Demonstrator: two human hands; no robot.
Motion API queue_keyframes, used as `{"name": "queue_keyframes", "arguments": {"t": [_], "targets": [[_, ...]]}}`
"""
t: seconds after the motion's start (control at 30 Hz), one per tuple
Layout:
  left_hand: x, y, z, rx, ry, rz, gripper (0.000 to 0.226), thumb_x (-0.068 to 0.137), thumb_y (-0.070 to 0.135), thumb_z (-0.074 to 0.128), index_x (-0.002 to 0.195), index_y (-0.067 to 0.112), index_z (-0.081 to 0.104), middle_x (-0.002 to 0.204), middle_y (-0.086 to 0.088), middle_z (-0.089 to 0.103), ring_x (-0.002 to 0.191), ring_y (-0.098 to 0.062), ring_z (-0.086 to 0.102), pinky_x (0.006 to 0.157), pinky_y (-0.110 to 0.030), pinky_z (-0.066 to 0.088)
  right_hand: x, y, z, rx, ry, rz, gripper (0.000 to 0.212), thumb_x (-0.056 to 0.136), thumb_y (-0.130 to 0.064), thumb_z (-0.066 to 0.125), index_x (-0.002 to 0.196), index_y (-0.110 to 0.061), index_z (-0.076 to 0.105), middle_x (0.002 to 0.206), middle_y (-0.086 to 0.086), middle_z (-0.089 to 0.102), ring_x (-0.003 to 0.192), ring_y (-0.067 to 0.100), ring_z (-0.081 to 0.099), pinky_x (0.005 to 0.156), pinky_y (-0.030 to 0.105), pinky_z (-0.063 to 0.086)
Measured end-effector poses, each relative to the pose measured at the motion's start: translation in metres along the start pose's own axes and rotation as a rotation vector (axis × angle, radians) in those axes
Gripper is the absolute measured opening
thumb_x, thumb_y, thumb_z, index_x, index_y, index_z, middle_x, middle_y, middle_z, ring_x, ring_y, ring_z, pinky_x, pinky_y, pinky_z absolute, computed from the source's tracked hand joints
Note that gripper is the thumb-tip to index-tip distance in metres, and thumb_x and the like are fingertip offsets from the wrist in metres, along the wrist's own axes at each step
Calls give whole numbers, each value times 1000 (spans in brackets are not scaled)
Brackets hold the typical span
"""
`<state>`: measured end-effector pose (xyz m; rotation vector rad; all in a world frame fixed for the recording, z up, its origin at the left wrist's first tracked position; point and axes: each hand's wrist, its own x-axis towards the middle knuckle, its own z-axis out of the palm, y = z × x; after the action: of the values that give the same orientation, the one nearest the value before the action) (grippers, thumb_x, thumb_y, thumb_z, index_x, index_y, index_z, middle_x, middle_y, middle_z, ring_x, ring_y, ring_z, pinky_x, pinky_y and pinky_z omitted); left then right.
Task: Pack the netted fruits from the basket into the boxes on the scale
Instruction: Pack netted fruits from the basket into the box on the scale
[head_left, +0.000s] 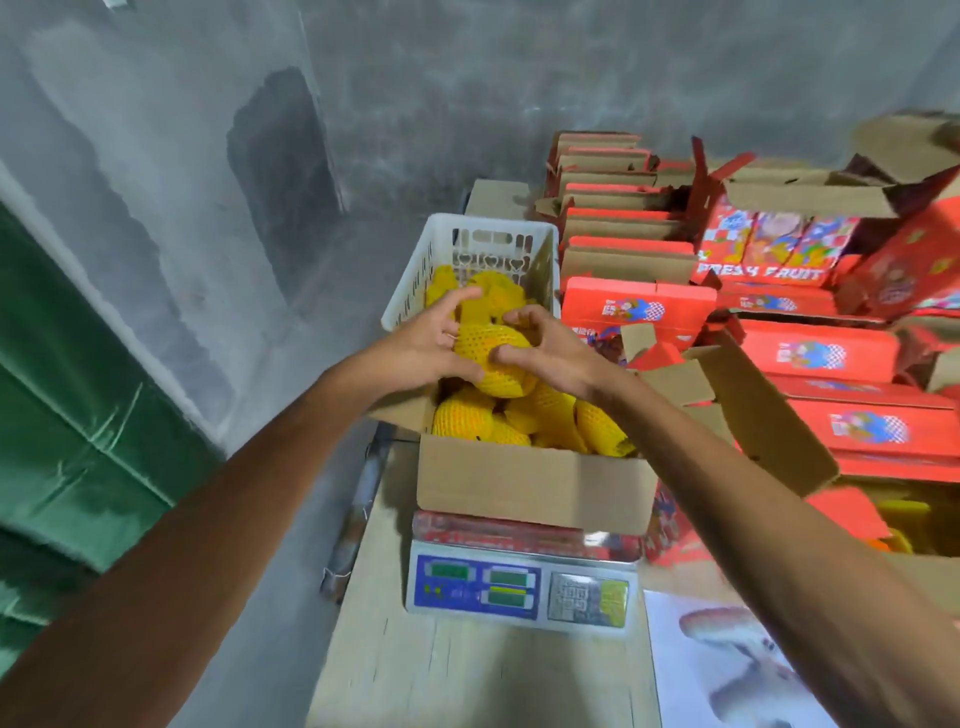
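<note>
Fruit (488, 358) sits gripped between your left hand (431, 343) and right hand (550, 348), above the box (530, 483) on the scale (519, 592), by the basket (415, 280). Its net looks soft; cradle the sides, don't squeeze.

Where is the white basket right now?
In the head view the white basket stands centre frame, just behind the open cardboard box on the scale, with stacked red fruit boxes on its right.
</note>
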<state>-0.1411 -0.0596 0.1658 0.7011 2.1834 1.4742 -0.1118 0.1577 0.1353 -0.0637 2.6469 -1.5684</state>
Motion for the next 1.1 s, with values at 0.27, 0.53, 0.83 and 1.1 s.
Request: {"name": "queue_keyframes", "arguments": {"t": [0.27,0.53,0.83,1.1], "targets": [[-44,-15,40,225,38,16,37,92,10,74,118,36,68,110,13,68,91,6,64,79,-13,48,-59,8,15,-337,-47,-45,58,73,-38,76,129,-29,61,116,-9,65,107,13,61,92,27,48],[-72,-19,64,345,250,67,22,96,17,69,118,16,73,116,1,70,108,-16,64,95,-33,51,-97,20,13,-153,189,-40,32,98,-28,68,125,-11,67,122,2,69,114,15,61,95,25,45],[-95,-14,84,196,331,138,29,98,13,67,127,8,70,122,-6,72,117,-16,66,104,-29,50,-132,34,23,-181,201,-70,42,99,-36,67,133,-13,62,133,4,65,125,17,57,106,34,46],[-104,-25,85,190,366,103,29,97,16,69,125,9,71,121,-5,72,115,-16,66,107,-36,50,-137,38,27,-177,237,-72,46,98,-43,66,134,-15,62,134,2,64,125,14,56,107,37,47]]}}
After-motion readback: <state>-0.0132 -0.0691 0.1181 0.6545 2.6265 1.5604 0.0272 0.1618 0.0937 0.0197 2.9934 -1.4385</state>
